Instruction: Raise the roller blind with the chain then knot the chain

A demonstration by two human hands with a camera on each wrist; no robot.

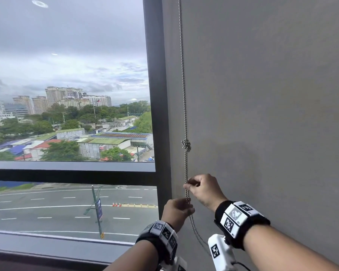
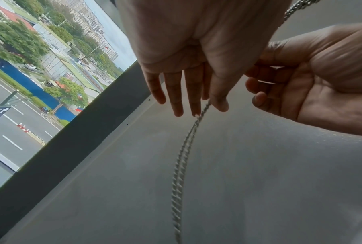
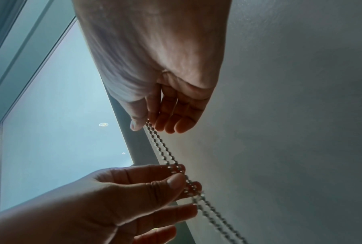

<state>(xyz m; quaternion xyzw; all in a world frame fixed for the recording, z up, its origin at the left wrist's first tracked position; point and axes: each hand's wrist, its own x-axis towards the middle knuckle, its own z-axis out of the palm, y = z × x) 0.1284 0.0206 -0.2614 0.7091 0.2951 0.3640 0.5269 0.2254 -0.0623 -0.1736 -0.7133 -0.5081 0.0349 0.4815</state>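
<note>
Two bare hands work close together on a beaded metal chain [image 1: 186, 169] that hangs in a doubled strand against a grey wall [image 1: 272, 114]. The right hand [image 1: 205, 189] is the upper one; its thumb and fingertips [image 3: 137, 123] pinch both strands. Just below it, almost touching, the left hand [image 1: 177, 210] pinches the same strands between thumb and forefinger, its other fingers loosely spread. Below the left hand the chain falls slack, curving toward the person and out of sight.

Above the right hand the two strands run straight up to a tight knot [image 1: 186, 145], then on upward past the top of the head view. With a knot in place, the tying looks done or nearly done. The blind itself is not in sight; the glass is uncovered as far up as the view reaches.

The chain appears light, thin and limp, with small smooth beads that could slide through fingers. A fingertip pinch on both strands together, close under the knot, seems the surest hold for snugging it down.

To the left of the hands stands a dark window frame [image 1: 157, 94], and beyond it a large window [image 1: 67, 75] showing a road, low roofs, trees, distant towers and a cloudy sky. A wrist camera with black-and-white markers is strapped to each forearm.
</note>
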